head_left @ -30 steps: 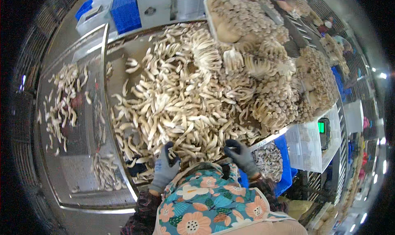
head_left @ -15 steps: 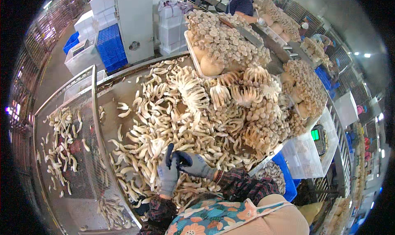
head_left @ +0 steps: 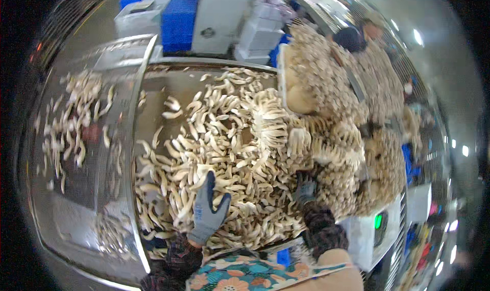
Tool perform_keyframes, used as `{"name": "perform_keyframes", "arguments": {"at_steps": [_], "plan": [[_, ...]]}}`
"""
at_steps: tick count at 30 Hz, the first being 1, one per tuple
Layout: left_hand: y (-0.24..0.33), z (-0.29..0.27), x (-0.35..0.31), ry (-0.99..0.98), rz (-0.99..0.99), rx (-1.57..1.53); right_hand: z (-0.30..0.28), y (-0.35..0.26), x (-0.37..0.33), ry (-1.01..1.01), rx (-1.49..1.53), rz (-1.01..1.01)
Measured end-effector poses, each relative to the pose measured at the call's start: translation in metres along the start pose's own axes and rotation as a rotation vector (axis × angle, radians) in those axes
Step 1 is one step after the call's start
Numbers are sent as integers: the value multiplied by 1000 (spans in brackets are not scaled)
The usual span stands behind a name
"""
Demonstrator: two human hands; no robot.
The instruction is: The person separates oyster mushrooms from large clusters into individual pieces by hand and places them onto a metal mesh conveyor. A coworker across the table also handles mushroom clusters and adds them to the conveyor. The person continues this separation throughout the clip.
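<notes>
Holds the left hand point(head_left: 208, 213) open, with thumb spread, well left of the mushroom clump point(head_left: 339, 158), and the right hand point(head_left: 306, 188) at the clump's left edge; cannot tell whether gripping there. Shows loose mushrooms point(head_left: 237, 163) heaped left of the clump: likely light, soft, easily bruised, best pinched gently mid-stem.

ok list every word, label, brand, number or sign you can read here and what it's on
No text can be read clearly.
Blue marking on the left hand's glove: too blurred to read.
Green lit display at the right: too small and blurred to make out any figures.
</notes>
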State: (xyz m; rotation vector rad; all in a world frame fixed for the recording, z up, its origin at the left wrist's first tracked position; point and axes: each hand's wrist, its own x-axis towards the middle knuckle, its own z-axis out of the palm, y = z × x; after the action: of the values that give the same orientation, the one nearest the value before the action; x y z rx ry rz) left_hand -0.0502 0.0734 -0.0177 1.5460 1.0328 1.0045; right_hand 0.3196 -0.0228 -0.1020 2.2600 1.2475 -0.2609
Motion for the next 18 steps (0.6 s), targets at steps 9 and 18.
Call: {"name": "perform_keyframes", "arguments": {"at_steps": [9,18], "plan": [[-33,35,-37,-370,-610,-873,-15,-51,-66,255,1064,-805],[-51,16,-30,47,-616,-939,-82,-193,-139,428,1553,-671]]}}
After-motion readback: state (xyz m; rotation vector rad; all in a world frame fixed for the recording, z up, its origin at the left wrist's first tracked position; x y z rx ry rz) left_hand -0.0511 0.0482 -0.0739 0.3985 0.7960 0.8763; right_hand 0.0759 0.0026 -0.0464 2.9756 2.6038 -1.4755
